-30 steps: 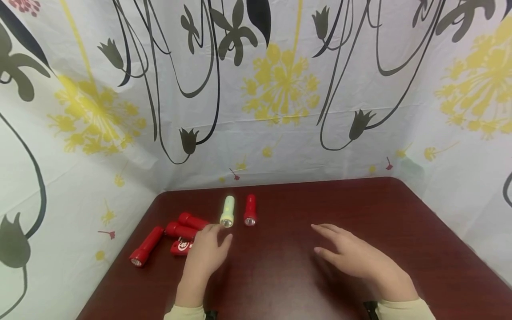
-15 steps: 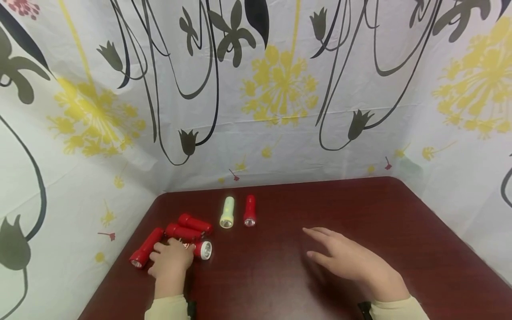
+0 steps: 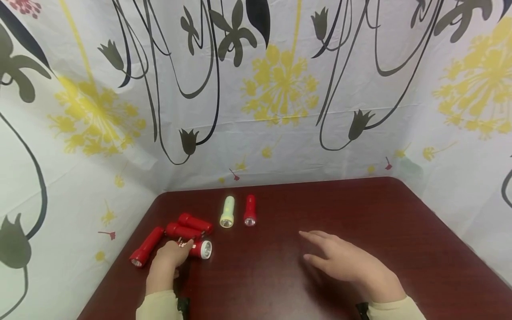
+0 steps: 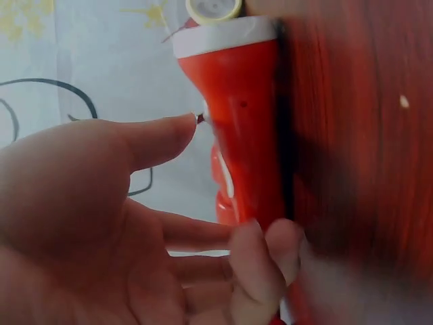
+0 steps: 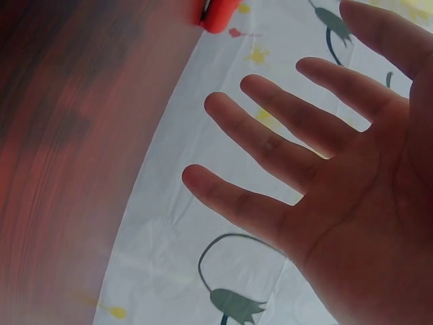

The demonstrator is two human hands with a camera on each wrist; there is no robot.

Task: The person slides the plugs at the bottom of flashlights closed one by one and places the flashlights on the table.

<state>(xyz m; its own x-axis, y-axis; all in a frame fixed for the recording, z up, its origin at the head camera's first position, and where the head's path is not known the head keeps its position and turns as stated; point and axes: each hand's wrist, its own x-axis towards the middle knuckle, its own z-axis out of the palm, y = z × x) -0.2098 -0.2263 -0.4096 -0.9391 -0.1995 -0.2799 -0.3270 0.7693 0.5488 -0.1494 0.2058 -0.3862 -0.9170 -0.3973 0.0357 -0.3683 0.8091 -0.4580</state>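
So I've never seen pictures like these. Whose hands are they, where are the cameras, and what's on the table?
There's no robot here: each grip is just a person's bare hand. The wide picture comes from a camera on the person's head, looking forward and down. The two closer pictures come from cameras worn on the wrists, one on each.

On the brown table lie six flashlights: a pale green one, a red one beside it, two red ones close together, one red one near the left edge, and a red one with a white rim.

The left grip is at that white-rimmed flashlight, but I can't tell if it's really holding it. The right grip is spread out over the table, holding nothing.
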